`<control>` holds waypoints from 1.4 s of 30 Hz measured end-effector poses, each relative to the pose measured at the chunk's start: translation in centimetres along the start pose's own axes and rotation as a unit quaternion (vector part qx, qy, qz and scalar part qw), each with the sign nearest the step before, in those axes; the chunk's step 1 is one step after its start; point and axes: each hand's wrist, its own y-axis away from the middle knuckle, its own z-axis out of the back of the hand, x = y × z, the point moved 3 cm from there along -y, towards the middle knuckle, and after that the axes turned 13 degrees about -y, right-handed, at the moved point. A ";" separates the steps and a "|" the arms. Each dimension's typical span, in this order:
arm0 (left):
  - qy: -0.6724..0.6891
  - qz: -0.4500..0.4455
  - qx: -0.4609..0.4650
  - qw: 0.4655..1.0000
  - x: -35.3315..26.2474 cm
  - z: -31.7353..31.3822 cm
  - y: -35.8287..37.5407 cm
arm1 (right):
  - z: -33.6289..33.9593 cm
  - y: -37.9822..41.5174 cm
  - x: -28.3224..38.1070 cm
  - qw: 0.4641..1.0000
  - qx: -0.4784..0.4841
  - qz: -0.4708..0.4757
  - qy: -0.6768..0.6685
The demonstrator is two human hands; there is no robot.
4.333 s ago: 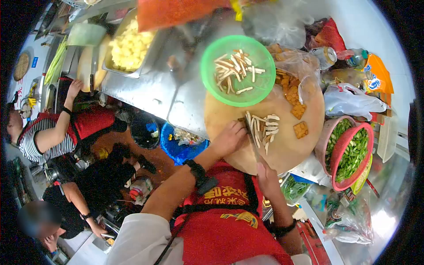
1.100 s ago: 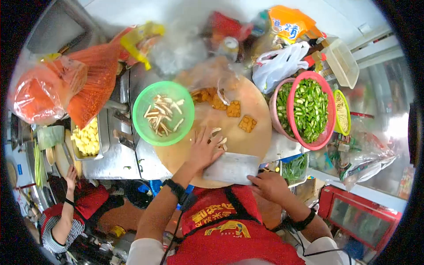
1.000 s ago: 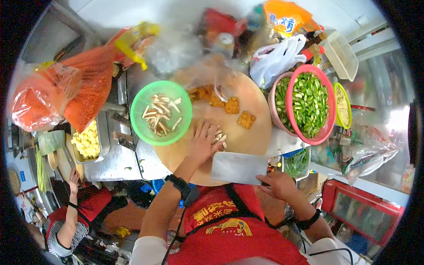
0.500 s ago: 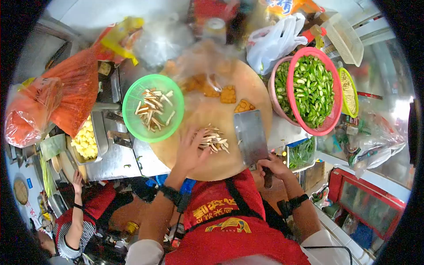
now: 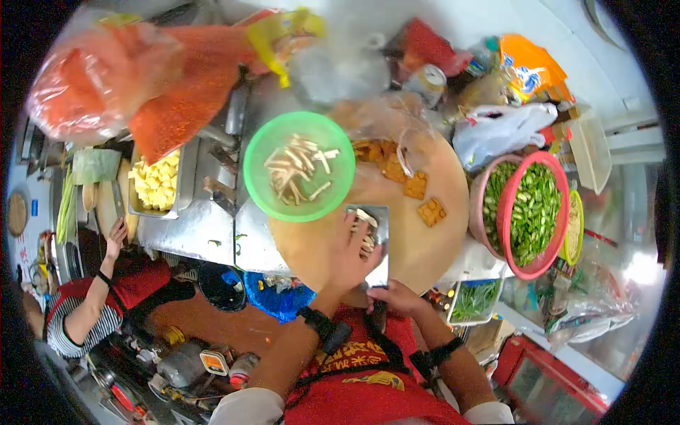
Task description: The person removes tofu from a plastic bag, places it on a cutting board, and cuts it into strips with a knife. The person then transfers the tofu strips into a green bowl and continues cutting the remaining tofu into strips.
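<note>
My right hand [image 5: 395, 299] is closed round the dark handle of a cleaver [image 5: 383, 227], whose wide blade lies low over the round cutting board [image 5: 432, 251]. Pale strips with brown edges [image 5: 367, 244], like sliced tofu, sit on the blade. Over them lies my left hand [image 5: 350, 255], fingers stretched and touching the strips and blade. Just beyond, at the board's left edge, stands a green colander [image 5: 253, 188] with more such strips [image 5: 294, 166]. Brown square pieces [image 5: 415, 185] rest on the far part of the board, some under a clear plastic bag [image 5: 397, 124].
Right of the board stands a pink colander [image 5: 504, 234] of sliced green peppers [image 5: 533, 212]. A metal tray [image 5: 185, 180] of yellow cubes [image 5: 156, 183] is at left, near a large orange bag [image 5: 177, 106]. A co-worker's hand [image 5: 115, 237] is at the far left.
The cleaver has moved left from beside the strips, and the strips now sit on its blade. My left hand has come over them. The view has shifted, with the scene turned slightly.
</note>
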 end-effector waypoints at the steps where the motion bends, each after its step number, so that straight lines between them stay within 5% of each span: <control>1: -0.011 -0.017 -0.007 1.000 -0.3 0.4 -0.2 | 0.0 0.4 0.1 1.000 0.007 0.001 0.013; 7: -0.011 -0.071 -0.078 0.994 -5.8 7.8 -5.6 | -3.4 4.7 6.8 0.995 0.000 0.085 -0.057; 9: -0.009 -0.086 -0.112 0.990 -5.6 9.4 -8.2 | -4.8 4.5 10.5 0.993 -0.076 0.084 -0.015; 10: -0.022 -0.045 -0.134 0.990 -4.6 10.0 -9.6 | -6.7 4.7 13.3 0.985 -0.159 0.070 0.004; 12: 0.002 0.028 -0.166 0.986 -2.4 10.7 -11.9 | -8.4 2.6 15.7 0.976 -0.133 0.170 -0.007; 16: -0.027 0.129 -0.154 0.979 3.6 11.0 -14.9 | -10.2 0.2 18.1 0.970 -0.160 0.181 -0.012; 20: -0.106 0.020 -0.213 0.971 2.9 12.6 -14.9 | -9.8 0.3 19.1 0.964 -0.184 0.185 -0.054; 21: -0.107 0.022 -0.208 0.972 2.3 13.0 -14.4 | -9.8 0.2 18.9 0.964 -0.183 0.181 -0.061; 23: -0.126 -0.184 -0.141 0.965 0.0 12.7 -14.0 | -10.1 0.1 18.7 0.968 -0.166 0.181 -0.045; 24: -0.142 -0.171 -0.173 0.959 1.8 11.9 -13.7 | -9.6 0.7 18.6 0.970 -0.157 0.181 -0.029; 25: -0.177 -0.081 -0.092 0.976 2.8 12.2 -14.3 | -8.6 1.7 18.1 0.966 -0.175 0.187 -0.037; 27: -0.142 -0.030 -0.169 0.975 5.6 11.9 -14.3 | -7.3 3.1 16.8 0.969 -0.128 0.212 0.026; 31: -0.053 -0.055 -0.122 0.990 0.7 11.5 -13.8 | -0.5 7.8 11.2 0.930 -0.219 0.136 0.263; 32: -0.012 -0.112 -0.040 0.993 -0.9 10.1 -13.9 | 0.6 9.1 10.2 0.891 -0.239 0.159 0.351; 34: 0.031 -0.171 0.047 0.984 -3.2 6.8 -14.3 | 3.1 11.4 7.0 0.889 -0.284 0.037 0.357; 37: -0.105 -0.142 0.199 0.964 -3.4 0.0 -15.4 | 4.9 13.1 3.1 0.877 -0.301 0.133 0.351; 39: -0.258 -0.196 0.062 0.944 -4.5 -1.3 -16.6 | 5.5 13.3 1.0 0.886 -0.320 0.057 0.330; 41: -0.321 -0.175 0.083 0.927 -5.6 -2.2 -17.5 | 4.6 13.7 1.0 0.870 -0.334 0.019 0.363; 42: -0.340 -0.165 0.098 0.921 -5.8 -2.1 -17.9 | 4.5 13.3 0.2 0.855 -0.382 0.087 0.341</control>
